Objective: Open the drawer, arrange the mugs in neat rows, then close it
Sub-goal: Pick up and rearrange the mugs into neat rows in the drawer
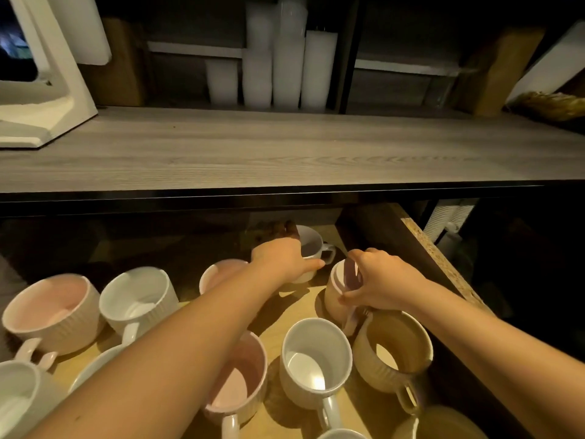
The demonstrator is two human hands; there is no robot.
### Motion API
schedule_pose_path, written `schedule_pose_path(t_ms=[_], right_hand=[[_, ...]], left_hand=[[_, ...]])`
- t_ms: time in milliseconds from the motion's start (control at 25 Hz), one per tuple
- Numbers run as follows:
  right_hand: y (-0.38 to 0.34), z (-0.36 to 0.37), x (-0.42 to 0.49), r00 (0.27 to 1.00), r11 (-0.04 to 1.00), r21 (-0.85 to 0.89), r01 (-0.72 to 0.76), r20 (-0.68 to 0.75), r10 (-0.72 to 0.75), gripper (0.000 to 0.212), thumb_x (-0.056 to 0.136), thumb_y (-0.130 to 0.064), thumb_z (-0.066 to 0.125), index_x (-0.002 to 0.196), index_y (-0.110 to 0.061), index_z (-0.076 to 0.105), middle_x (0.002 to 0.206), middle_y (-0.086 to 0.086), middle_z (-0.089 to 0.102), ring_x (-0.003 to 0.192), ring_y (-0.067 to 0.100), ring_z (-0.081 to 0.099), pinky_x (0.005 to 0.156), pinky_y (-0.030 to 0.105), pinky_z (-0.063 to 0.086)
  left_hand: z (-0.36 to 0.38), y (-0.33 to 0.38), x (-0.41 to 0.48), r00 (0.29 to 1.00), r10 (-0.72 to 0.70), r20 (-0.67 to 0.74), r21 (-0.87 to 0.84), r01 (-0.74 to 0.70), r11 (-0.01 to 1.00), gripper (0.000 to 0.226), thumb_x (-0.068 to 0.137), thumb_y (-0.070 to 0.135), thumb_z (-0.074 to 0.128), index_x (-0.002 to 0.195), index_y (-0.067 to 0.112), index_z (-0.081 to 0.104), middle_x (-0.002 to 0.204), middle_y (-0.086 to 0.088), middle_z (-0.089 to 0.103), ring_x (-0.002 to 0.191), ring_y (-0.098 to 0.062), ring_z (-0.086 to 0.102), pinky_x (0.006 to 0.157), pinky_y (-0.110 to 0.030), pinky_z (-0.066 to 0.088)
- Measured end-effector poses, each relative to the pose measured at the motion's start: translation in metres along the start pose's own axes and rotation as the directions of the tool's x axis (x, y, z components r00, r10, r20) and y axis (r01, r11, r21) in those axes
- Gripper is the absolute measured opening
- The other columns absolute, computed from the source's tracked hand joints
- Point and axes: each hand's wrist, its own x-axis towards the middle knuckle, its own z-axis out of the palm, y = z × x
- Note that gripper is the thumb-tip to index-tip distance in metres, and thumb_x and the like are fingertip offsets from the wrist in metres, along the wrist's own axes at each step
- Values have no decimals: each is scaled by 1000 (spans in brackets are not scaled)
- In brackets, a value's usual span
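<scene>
The drawer [443, 264] stands open below the counter, with several ribbed mugs on its wooden bottom. My left hand [281, 258] reaches to the back and grips the rim of a white mug [311, 245] with its handle pointing right. My right hand [383, 280] holds a pink mug [335, 293] by its rim, just right of the white one. Closer to me stand a tan mug [394, 350], a white mug [316, 362] and a pink mug [240, 381]. At the left are a large pink mug [50, 312] and a white mug [136, 299].
A grey wood-grain counter [285, 147] runs above the drawer. On it stands a white appliance base [41, 99] at the left. Stacks of white cups [278, 64] stand on the shelf behind. The drawer's chipboard right wall is close to my right hand.
</scene>
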Motion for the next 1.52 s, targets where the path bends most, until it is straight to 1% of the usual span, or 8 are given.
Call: schedule_pose_path(t_ms=[280, 480, 600, 760, 880, 1000, 1200, 1520], right_hand=[[5, -2, 0, 1000, 1000, -17, 6, 3, -6, 66, 75, -41, 73, 131, -21, 44, 112, 2, 57, 90, 16, 57, 72, 22, 53], [0, -2, -3, 994, 987, -116, 113, 2, -114, 85, 78, -47, 67, 146, -24, 22, 143, 4, 42, 128, 26, 43, 99, 35, 44], [-16, -7, -3, 972, 971, -42, 234, 9, -234, 85, 80, -44, 66, 148, -25, 18, 152, 3, 31, 137, 26, 32, 109, 39, 35], [-42, -11, 15, 942, 944, 36, 329, 57, -331, 82, 80, -31, 71, 146, -25, 23, 146, 3, 36, 129, 24, 42, 101, 33, 45], [-63, -5, 31, 941, 950, 2, 314, 135, -311, 82, 79, -24, 73, 145, -26, 25, 143, 4, 41, 125, 25, 48, 93, 33, 49], [-72, -4, 41, 950, 959, -11, 282, 145, -277, 81, 74, -29, 77, 142, -26, 33, 137, 3, 50, 119, 25, 53, 89, 32, 52], [-70, -1, 36, 980, 978, -73, 193, 67, -188, 83, 65, -52, 77, 135, -23, 42, 125, 3, 57, 105, 21, 59, 79, 28, 54], [-75, 7, 23, 986, 982, -93, 167, -4, -169, 82, 66, -60, 71, 133, -24, 42, 122, 4, 56, 102, 21, 57, 79, 30, 53]], left_hand=[[-15, -15, -9, 994, 105, 37, -52, -103, 993, 58, 73, 53, 69, 114, 17, 51, 91, 3, 53, 84, -13, 56, 72, -27, 52], [-31, -34, -25, 955, 202, 216, -131, -176, 976, 75, 73, 40, 75, 136, 24, 37, 126, 1, 50, 110, -16, 50, 91, -32, 48], [-37, -46, -36, 963, 169, 209, -16, -169, 985, 84, 76, 46, 71, 142, 24, 25, 138, -3, 44, 119, -20, 47, 98, -36, 44], [-47, -69, -54, 987, 38, 156, 252, -77, 965, 88, 76, 57, 64, 145, 22, 23, 142, -4, 40, 127, -25, 42, 104, -40, 35], [-51, -79, -68, 987, 55, 151, 150, -78, 986, 80, 74, 52, 68, 140, 24, 32, 131, -1, 47, 113, -18, 50, 90, -31, 47], [-52, -82, -70, 992, 78, 103, 88, -87, 992, 76, 74, 46, 71, 138, 23, 38, 128, 0, 50, 111, -17, 52, 81, -25, 45], [-52, -82, -66, 990, 88, 110, 104, -100, 990, 76, 73, 45, 72, 138, 23, 40, 129, 0, 52, 110, -18, 54, 81, -26, 47], [-52, -86, -67, 986, 99, 134, 81, -110, 991, 78, 75, 43, 71, 141, 24, 35, 132, -1, 47, 113, -19, 51, 86, -28, 47]])
